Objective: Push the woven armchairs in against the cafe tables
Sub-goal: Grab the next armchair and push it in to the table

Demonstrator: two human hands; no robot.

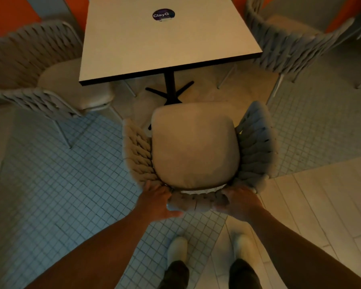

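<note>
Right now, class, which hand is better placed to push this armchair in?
Right, marginally. The left hand and right hand both grip the backrest, but the armchair sits right of the table pedestal, so a right-side push would likely steer it leftward.

The person's left forearm [104,243] and right forearm [296,236] are bare from the lower edge of the view up to the wrists. The left grip [159,202] and right grip [241,202] are bare hands as well. Two trouser legs show lower down, the left trouser leg [175,276] and the right trouser leg [245,275]. Their cloth is dark and slightly creased at the hem in the dim, warm light. Each hem ends on a pale shoe. The left shoe [177,249] and the right shoe [244,245] are off-white and plain, with broad rounded toes and a soft, matt surface. Finer details of the shoes are too blurred to tell.
</note>
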